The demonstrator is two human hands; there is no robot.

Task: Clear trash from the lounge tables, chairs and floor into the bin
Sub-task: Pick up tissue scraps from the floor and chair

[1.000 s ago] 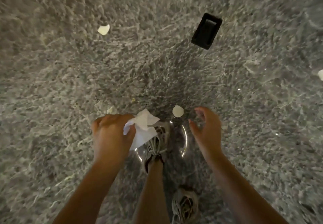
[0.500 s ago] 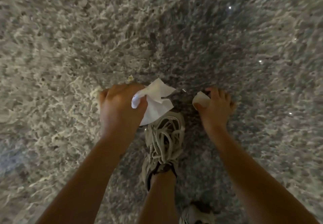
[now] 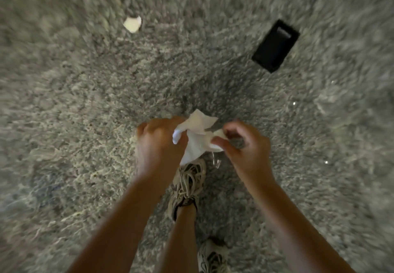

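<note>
My left hand (image 3: 158, 145) grips a bunch of crumpled white tissue (image 3: 196, 136) above the speckled grey floor (image 3: 85, 113). Close beside it, my right hand (image 3: 245, 149) pinches a small white paper scrap (image 3: 217, 134) between thumb and fingers and holds it against the tissue. Another white scrap (image 3: 132, 24) lies on the floor far ahead to the left. The frame is blurred by motion. No bin is in view.
A black rectangular floor box (image 3: 275, 46) is set into the floor ahead to the right. My two feet in pale laced trainers (image 3: 187, 183) stand directly below my hands. Small glints dot the floor at the right.
My right hand has lifted the small scrap off the floor and brought it to the tissue in my left hand. The view has risen, showing the far scrap and floor box again.
</note>
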